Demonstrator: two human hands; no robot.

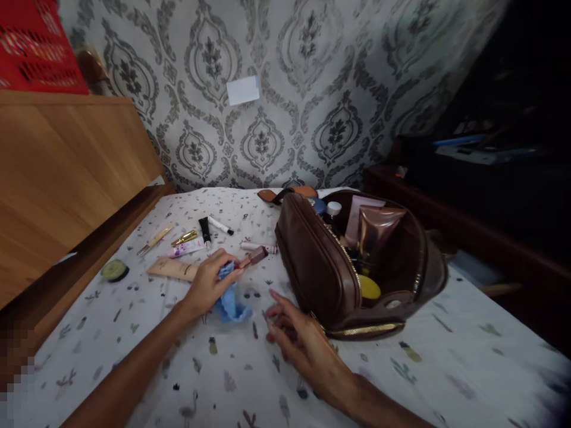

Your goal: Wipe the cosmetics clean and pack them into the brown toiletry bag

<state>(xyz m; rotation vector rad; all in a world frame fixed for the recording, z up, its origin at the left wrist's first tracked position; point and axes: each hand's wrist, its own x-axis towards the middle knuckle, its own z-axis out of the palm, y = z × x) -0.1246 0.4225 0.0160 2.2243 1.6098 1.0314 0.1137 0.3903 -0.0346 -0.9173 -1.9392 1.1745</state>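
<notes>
My left hand (pixel 209 282) is closed on a crumpled blue cloth (pixel 232 306), which hangs from its fingers over the bed sheet. Just beyond its fingertips is a small pinkish cosmetic tube (pixel 256 255); whether the fingers touch it, I cannot tell. My right hand (pixel 303 339) holds nothing, its fingers apart and slightly bent, in front of the brown bag (pixel 312 255). That bag stands unzipped, with a bronze tube (pixel 379 229), a pale pink tube (pixel 357 217), a white-capped bottle (pixel 333 208) and a yellow round item (pixel 369 288) inside.
Left of the bag lie a beige tube (pixel 172 268), a purple-white tube (pixel 185 246), a gold clip (pixel 184 238), a black tube (pixel 204 230), a white tube (pixel 219 224) and a green round container (pixel 114 270). A wooden cabinet (pixel 71 172) borders the left side.
</notes>
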